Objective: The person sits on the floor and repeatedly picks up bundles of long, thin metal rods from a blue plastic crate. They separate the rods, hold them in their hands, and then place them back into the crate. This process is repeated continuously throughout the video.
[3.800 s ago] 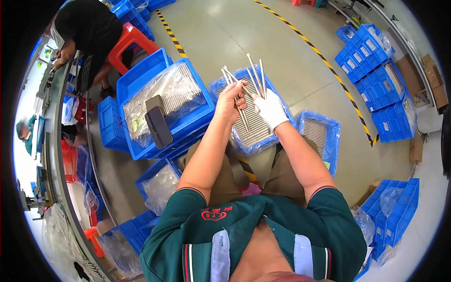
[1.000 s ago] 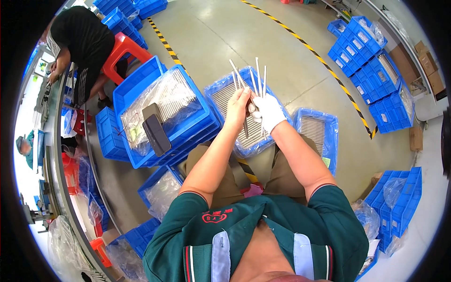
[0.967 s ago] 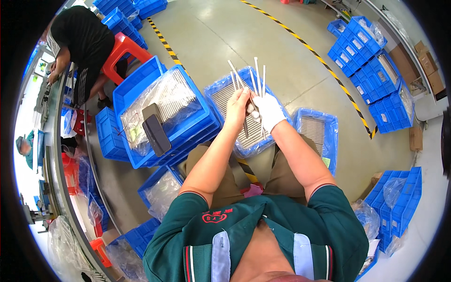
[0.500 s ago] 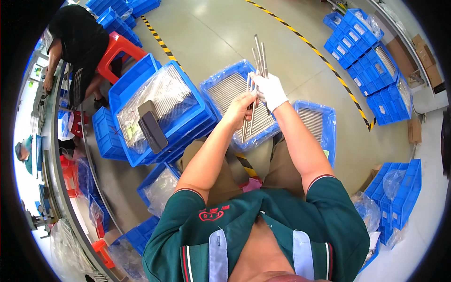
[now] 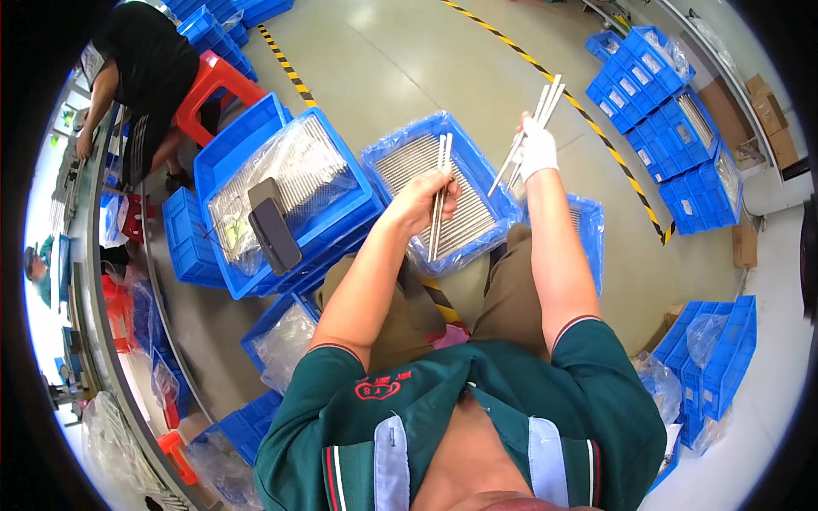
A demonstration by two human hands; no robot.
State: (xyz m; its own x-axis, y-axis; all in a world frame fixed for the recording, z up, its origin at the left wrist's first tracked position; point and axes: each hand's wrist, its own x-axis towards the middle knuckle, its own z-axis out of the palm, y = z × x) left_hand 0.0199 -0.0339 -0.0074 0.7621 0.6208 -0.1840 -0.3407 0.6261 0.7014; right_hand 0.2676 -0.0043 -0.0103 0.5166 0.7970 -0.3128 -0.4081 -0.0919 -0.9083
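Observation:
My bare left hand (image 5: pixel 422 203) is closed round a couple of thin metal rods (image 5: pixel 440 223), held upright over a blue crate. In my right hand (image 5: pixel 537 152), which wears a white glove, several more metal rods (image 5: pixel 550 100) are gripped at a slant, off the crate's right side. The lined blue crate (image 5: pixel 509 204) below holds rows of similar rods (image 5: pixel 474 209). Partly behind my right forearm stands another lined blue crate (image 5: pixel 596 255) with rods in it.
On the left, stacked blue crates (image 5: pixel 362 198) carry plastic-covered rods and a dark phone (image 5: pixel 273 226). A co-worker (image 5: pixel 149 64) works at a bench beside a red stool (image 5: pixel 204 89). More blue crates (image 5: pixel 673 102) stand at right, past striped floor tape (image 5: pixel 596 123).
My hands have moved apart. The right has swung right and away from the left with its rods, now more slanted; the left has shifted slightly left, keeping a couple of rods.

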